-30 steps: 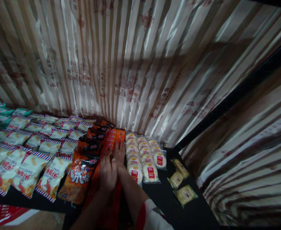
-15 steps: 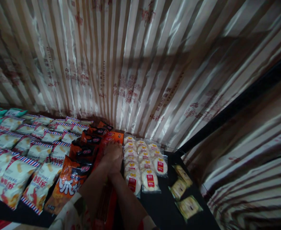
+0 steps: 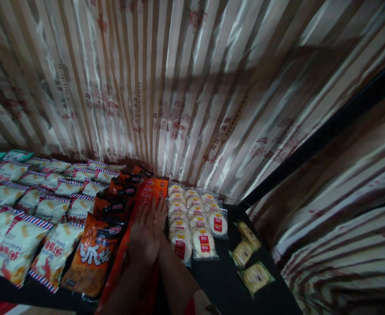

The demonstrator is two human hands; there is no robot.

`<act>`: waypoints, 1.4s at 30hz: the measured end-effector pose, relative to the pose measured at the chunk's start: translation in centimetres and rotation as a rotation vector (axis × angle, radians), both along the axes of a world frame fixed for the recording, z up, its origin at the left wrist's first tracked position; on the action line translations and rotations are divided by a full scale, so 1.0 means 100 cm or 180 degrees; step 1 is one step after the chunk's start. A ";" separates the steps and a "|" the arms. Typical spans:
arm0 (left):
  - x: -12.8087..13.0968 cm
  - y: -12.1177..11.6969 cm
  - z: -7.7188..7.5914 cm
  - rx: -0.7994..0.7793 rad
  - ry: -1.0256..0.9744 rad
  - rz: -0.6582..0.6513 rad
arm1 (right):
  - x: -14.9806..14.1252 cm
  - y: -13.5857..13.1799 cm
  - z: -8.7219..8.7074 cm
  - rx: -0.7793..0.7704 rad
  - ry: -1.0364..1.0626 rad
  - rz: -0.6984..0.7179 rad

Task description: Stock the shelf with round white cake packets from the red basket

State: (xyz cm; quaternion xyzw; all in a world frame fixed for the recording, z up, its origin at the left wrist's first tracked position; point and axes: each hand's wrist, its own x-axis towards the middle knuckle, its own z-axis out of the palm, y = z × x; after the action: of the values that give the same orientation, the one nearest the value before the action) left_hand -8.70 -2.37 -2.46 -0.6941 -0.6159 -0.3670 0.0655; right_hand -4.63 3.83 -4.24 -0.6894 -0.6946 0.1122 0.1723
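Both my hands lie flat on a row of orange snack packets (image 3: 150,191) that runs away from me on a dark table. My left hand (image 3: 143,236) rests on the packets with its fingers stretched out. My right hand (image 3: 161,214) lies beside it, a little farther out, fingers flat and together, next to the round rice cracker packs (image 3: 192,218). A larger orange and black bag (image 3: 93,256) lies just left of my left forearm.
White bags with red and blue striped edges (image 3: 21,240) cover the table's left side. Three small yellow packets (image 3: 249,258) lie on the dark tabletop (image 3: 225,280) at the right. A shiny striped curtain (image 3: 179,87) hangs behind everything.
My hands slid forward along the orange packets and then drew back a little toward me. They stay flat on the row.
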 end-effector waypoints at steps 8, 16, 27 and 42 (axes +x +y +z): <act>-0.018 -0.084 -0.045 -0.0084 0.0650 0.0229 | -0.008 -0.013 0.024 0.0119 0.0103 -0.0177; -0.017 -0.084 -0.040 0.0136 0.0716 0.0380 | -0.008 -0.015 0.035 0.0280 0.0139 0.0065; -0.020 -0.115 -0.031 0.0270 0.0780 0.0087 | 0.035 -0.115 0.028 0.0624 0.0883 0.0321; -0.024 -0.146 -0.030 0.0562 0.0826 -0.0106 | 0.045 -0.191 -0.025 0.0982 0.1337 0.0159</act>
State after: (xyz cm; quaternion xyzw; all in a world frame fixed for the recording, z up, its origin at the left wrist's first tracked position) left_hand -11.08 -16.97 -5.45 -0.7373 -0.5560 -0.3280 0.1991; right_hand -0.15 -15.24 -6.77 -0.5992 -0.6693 0.1498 0.4129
